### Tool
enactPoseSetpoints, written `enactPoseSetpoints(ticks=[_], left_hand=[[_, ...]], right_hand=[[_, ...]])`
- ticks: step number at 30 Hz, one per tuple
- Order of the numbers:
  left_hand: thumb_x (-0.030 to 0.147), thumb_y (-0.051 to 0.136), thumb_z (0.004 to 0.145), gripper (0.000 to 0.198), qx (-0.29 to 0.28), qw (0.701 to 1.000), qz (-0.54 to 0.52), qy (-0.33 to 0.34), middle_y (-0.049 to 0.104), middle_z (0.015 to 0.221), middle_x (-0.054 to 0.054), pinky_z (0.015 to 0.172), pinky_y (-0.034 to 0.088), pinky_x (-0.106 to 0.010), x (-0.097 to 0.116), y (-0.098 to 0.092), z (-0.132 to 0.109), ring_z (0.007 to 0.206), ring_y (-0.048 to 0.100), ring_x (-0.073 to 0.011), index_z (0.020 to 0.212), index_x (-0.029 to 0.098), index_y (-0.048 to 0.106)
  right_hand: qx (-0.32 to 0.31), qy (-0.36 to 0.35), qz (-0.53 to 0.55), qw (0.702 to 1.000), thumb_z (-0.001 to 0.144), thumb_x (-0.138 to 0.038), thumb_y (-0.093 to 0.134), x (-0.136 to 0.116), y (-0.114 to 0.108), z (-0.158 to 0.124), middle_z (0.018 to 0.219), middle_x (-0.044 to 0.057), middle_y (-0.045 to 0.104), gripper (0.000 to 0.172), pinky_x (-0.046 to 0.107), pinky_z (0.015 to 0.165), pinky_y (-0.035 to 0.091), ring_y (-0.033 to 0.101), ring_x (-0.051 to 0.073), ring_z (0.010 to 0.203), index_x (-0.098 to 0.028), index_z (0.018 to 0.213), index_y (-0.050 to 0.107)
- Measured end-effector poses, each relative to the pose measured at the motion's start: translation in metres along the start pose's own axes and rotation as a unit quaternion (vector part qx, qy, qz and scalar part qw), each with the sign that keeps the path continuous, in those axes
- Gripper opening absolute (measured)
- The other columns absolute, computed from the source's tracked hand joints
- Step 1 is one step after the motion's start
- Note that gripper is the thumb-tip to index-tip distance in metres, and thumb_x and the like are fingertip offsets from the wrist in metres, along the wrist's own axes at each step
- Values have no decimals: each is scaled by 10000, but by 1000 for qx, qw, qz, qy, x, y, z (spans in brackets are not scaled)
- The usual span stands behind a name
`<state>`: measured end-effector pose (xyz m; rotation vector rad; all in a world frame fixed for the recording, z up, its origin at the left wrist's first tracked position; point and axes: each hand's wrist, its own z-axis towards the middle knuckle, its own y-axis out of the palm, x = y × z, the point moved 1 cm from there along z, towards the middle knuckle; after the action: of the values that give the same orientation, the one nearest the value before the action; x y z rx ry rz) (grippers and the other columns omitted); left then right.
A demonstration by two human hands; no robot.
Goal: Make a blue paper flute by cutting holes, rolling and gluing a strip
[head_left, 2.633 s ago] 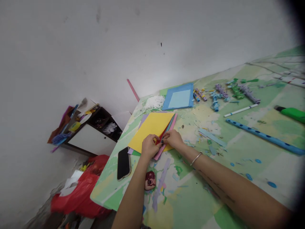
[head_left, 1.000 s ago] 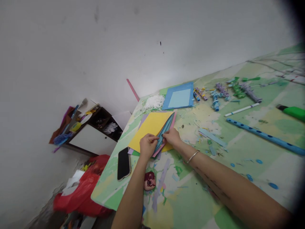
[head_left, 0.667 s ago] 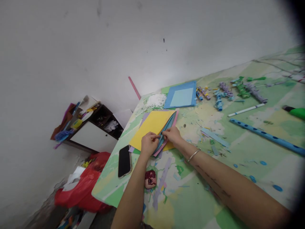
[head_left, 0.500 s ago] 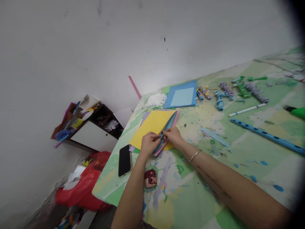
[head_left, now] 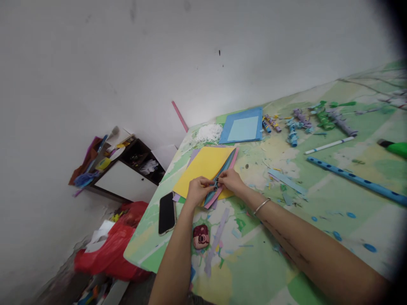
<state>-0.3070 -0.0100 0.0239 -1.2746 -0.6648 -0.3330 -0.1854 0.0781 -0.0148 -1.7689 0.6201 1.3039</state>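
A stack of coloured paper (head_left: 205, 163), yellow on top with blue and pink sheets fanned along its right edge, lies in front of me. My left hand (head_left: 199, 189) is closed in a pinch at the stack's lower right edge. From the right, my right hand (head_left: 231, 179) pinches at the same spot, fingertips almost meeting the left ones. Between them shows a small dark piece (head_left: 216, 183) with shiny spots, too small to name. Beside my left forearm lie a phone (head_left: 167, 213) and a dark red case with a bear face (head_left: 201, 237).
Behind the stack are white paper shreds (head_left: 209, 134) and a blue folder (head_left: 243, 126). Decorated paper rolls (head_left: 292, 133), a white stick (head_left: 330, 145) and a blue dotted strip (head_left: 356, 179) lie right. Paper scraps litter the cloth. A red bag (head_left: 110, 252) stands beyond the left edge.
My fingers have shifted slightly at the paper edge, and the small dark piece between them shows more clearly. The stack and other objects stay put.
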Motion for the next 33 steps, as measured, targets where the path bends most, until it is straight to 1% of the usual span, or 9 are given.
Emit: enactPoseSetpoints(ticks=[6, 16, 22, 28, 33], left_hand=[[110, 678, 627, 175, -6, 1000, -15, -8, 648, 760, -30, 654, 452, -217, 1, -2, 0, 701, 594, -127, 785, 173, 723], [144, 674, 633, 182, -12, 1000, -18, -10, 652, 772, -30, 659, 449, -221, -4, -2, 0, 710, 591, -127, 806, 176, 721], [139, 663, 639, 178, -18, 999, -25, -11, 651, 761, -30, 651, 454, -218, -3, -2, 1, 712, 593, -129, 805, 170, 719], [83, 636, 637, 199, -14, 999, -32, -7, 655, 762, -29, 673, 460, -217, -5, -2, 2, 719, 598, -124, 795, 170, 720], [69, 605, 652, 204, -13, 999, -33, -4, 662, 774, -31, 677, 469, -211, -7, -1, 2, 723, 604, -121, 795, 161, 717]], right_hand=[[2, -4, -8, 1000, 671, -119, 564, 0, 2, 1, 572, 7, 663, 113, 162, 494, 376, 558, 85, 509, -153, 635, 665], [-2, -10, 13, 1000, 659, -79, 563, 2, 4, 0, 585, 10, 670, 133, 161, 473, 398, 559, 83, 463, -145, 701, 671], [7, -3, 3, 1000, 620, -70, 590, 1, 3, 1, 596, 7, 669, 144, 157, 490, 396, 581, 93, 525, -150, 699, 679], [9, -3, -12, 1000, 593, -89, 607, -1, 0, 1, 630, 2, 672, 160, 171, 544, 414, 595, 109, 602, -162, 706, 694], [3, -4, -20, 1000, 581, -95, 597, -2, -1, -1, 619, -3, 670, 192, 177, 552, 414, 596, 116, 611, -169, 721, 705]])
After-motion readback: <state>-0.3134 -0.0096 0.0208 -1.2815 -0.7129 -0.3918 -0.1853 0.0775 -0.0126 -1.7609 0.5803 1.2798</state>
